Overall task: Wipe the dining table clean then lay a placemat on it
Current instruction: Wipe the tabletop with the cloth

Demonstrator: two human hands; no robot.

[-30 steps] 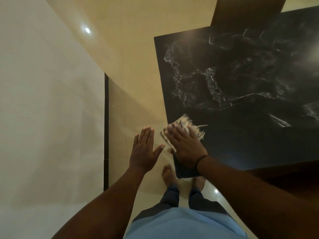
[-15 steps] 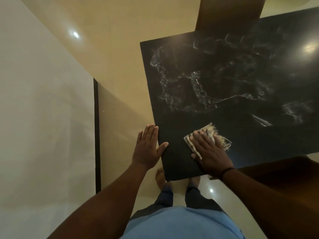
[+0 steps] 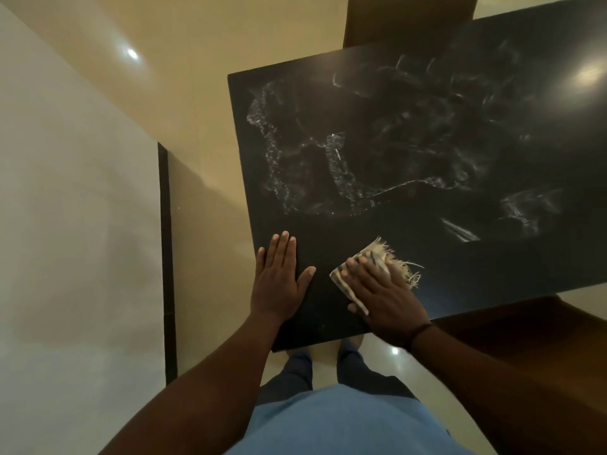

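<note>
The black dining table point(image 3: 410, 152) fills the upper right, its glossy top streaked with whitish wet smears. My right hand point(image 3: 382, 298) presses flat on a frayed, striped pale cloth point(image 3: 382, 257) near the table's front left corner; fingers lie straight over the cloth, whose fringe sticks out to the right. My left hand point(image 3: 279, 277) rests open and flat on the table's left edge, fingers together and thumb spread toward the cloth. No placemat is in view.
A brown chair back point(image 3: 407, 18) stands at the table's far side and another brown chair point(image 3: 525, 349) at the near right. Glossy beige floor point(image 3: 203, 77) lies to the left, bounded by a pale wall point(image 3: 65, 224) with a dark strip.
My right hand slid the cloth rightward from the corner edge onto the tabletop. My left hand moved from hovering beside the table to resting flat on its left edge.
</note>
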